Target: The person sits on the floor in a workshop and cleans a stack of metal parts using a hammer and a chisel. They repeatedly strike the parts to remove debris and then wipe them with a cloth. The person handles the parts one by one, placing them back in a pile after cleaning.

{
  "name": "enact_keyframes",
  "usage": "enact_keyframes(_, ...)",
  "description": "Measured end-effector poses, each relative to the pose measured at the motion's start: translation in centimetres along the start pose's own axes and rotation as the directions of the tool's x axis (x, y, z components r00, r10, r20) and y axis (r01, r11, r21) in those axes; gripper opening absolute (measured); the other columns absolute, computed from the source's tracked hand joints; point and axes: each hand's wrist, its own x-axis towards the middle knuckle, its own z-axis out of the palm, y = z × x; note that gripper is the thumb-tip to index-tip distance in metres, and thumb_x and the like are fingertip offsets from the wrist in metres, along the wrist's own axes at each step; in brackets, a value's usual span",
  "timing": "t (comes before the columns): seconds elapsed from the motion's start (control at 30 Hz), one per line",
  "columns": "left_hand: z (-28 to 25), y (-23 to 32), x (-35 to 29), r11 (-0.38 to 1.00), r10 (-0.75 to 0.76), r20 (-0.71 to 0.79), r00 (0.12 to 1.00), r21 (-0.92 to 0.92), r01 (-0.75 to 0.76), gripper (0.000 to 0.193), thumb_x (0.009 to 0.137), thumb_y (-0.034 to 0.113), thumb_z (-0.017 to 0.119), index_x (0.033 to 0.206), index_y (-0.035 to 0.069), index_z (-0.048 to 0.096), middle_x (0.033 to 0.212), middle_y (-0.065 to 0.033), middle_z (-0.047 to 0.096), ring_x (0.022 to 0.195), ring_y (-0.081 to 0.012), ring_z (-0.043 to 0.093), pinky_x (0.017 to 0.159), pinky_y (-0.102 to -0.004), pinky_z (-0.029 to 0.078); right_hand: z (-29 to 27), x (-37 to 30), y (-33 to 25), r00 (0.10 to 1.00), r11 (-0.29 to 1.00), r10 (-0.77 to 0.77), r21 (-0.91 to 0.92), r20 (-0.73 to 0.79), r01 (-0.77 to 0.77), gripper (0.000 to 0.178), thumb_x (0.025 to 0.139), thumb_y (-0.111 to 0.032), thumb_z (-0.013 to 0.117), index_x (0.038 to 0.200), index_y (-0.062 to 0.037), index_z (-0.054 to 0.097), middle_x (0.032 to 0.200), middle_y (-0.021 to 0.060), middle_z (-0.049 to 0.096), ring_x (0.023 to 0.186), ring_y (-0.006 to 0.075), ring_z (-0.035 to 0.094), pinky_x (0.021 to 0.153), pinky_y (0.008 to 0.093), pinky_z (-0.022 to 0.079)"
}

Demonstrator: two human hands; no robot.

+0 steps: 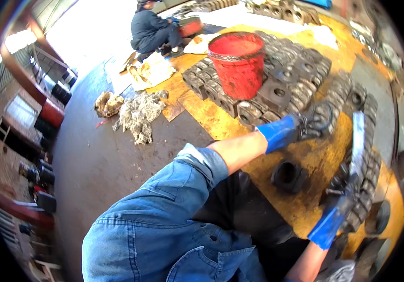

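My left hand (310, 124), in a blue glove with blackened fingers, reaches to the rear end of a row of dark ribbed metal parts (340, 91). Its fingers curl beside a thin dark loop (327, 115); what they grip is lost against the dark metal. Lower right, my right hand (342, 195), gloved alike, is over a second row of ribbed parts (370, 171). Its fingers close at the lower end of a long pale-blue flat bar (358, 138) that lies along this row. Between my hands, a single dark metal block with a round hole (288, 175) sits on the yellow stained surface.
Beyond my left hand, a red bucket (237, 70) stands on a bed of packed metal blocks (300, 70). Grey rags (141, 113) lie left on the dark floor. A co-worker (150, 30) crouches at the back by a red container (190, 27). Loose rings (378, 217) lie lower right.
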Motion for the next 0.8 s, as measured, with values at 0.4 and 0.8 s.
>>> enact_keyframes(0.4, -0.5, -1.5, 1.7, 0.692, -0.442, 0.130, 0.887, -0.580, 0.430, 0.033, 0.091, 0.025, 0.051, 0.118, 0.010, 0.060, 0.114, -0.0128, 0.064, 0.104, -0.0347, 0.061, 0.093, -0.0518, 0.047, 6.2, -2.4, 0.2, 0.991, 0.983, 0.009, 0.182, 0.130, -0.033, 0.036, 0.096, -0.026, 0.055, 0.121, -0.0002, 0.054, 0.092, 0.0132, 0.070, 0.053, 0.0104, 0.061, 0.042, 0.0223, 0.046)
enact_keyframes(0.8, 2.9, -1.4, 0.4, 0.764, -0.395, 0.003, 0.919, -0.554, 0.330, 0.044, 0.080, 0.024, 0.063, 0.120, 0.007, 0.055, 0.117, -0.0161, 0.058, 0.107, -0.0358, 0.056, 0.095, -0.0541, 0.045, 7.2, -3.1, 1.7, 0.943, 0.972, -0.165, 0.211, 0.289, 0.105, 0.038, 0.098, -0.025, 0.051, 0.127, -0.0001, 0.051, 0.100, 0.0079, 0.067, 0.075, 0.0095, 0.062, 0.059, 0.0225, 0.050)
